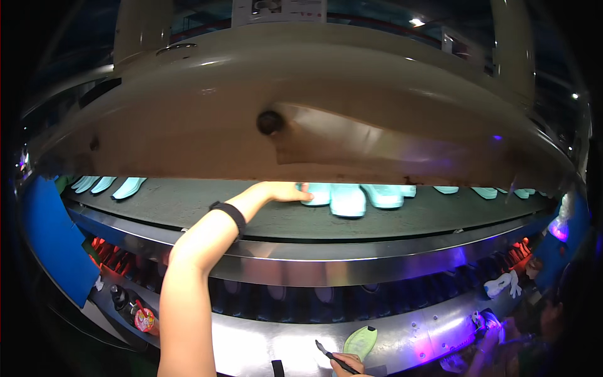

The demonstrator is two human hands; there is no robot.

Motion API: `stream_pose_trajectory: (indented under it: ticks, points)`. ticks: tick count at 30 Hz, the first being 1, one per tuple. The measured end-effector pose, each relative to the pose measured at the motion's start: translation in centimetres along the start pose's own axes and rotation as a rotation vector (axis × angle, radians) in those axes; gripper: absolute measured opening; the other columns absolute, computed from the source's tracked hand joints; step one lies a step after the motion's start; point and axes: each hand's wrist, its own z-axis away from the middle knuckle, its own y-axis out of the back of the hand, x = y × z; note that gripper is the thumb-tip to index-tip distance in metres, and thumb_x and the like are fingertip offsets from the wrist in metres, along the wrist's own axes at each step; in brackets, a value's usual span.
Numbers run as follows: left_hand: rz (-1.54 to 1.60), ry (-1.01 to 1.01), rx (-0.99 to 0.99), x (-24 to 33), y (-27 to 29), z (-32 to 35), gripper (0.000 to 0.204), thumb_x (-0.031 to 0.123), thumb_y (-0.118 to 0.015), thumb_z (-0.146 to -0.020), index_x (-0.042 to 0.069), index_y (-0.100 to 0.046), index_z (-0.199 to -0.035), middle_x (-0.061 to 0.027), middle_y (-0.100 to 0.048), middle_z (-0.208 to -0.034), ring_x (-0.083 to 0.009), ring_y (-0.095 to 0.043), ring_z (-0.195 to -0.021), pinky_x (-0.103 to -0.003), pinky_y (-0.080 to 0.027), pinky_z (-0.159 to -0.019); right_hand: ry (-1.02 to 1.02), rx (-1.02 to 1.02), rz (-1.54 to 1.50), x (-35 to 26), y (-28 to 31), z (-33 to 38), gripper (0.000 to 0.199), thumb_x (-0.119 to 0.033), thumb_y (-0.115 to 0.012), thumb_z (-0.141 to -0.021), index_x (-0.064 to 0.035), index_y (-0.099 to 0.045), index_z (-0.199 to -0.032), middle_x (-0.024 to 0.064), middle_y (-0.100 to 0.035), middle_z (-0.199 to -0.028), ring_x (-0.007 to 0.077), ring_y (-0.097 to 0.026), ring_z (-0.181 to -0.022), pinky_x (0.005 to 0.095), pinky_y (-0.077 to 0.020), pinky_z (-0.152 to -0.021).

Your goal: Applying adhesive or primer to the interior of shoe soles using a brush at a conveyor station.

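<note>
My left hand [290,191] reaches in under the big hood, its fingers closed at the edge of a pale turquoise shoe sole [318,195]; some fingertips are hidden. This sole lies at the left end of a cluster on the dark upper belt [251,217]. Beside it, another turquoise sole [348,202] juts out toward me. Low in the picture, my right hand [349,363] is closed round a thin black-handled brush [333,357], tip pointing up and left. A pale green sole [360,342] with a dark end rests on the metal ledge just above that hand.
The brown hood [377,125] hangs low over the belt. More soles [130,188] lie at its left and right ends. Below the steel edge [301,267], a lower level holds a row of dark shoe parts [276,298]. Another person's arm [482,355] is at the lower right.
</note>
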Motion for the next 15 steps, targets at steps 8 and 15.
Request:
stream_pose_trajectory:
  ticks: [8, 15]
  points:
    - [-0.369, 0.043, 0.061, 4.7, -0.6, 3.6, 0.032, 0.031, -0.06, -0.076, 0.001, -0.06, -0.089, -0.0197, -0.06, -0.09, -0.0326, -0.058, -0.085, -0.041, -0.044, -0.078, 0.025, 0.015, 0.028, 1.2, 0.7, 0.9, 0.023, -0.008, -0.068, -0.068, -0.003, -0.065, -0.09, 0.0143, -0.062, -0.095, 0.0268, -0.057, -0.089, 0.0338, -0.044, -0.08]
    - [0.275, -0.23, 0.905, 5.5, -5.0, 19.5, 0.016, 0.015, -0.059, -0.073, 0.003, -0.053, -0.081, -0.0119, -0.053, -0.087, -0.0237, -0.05, -0.089, -0.034, -0.039, -0.08, -0.083, 0.105, -0.212, -0.4, 2.4, 0.0, 0.022, -0.006, -0.066, -0.072, -0.0032, -0.064, -0.094, 0.0152, -0.061, -0.099, 0.0254, -0.06, -0.091, 0.0304, -0.0462, -0.08]
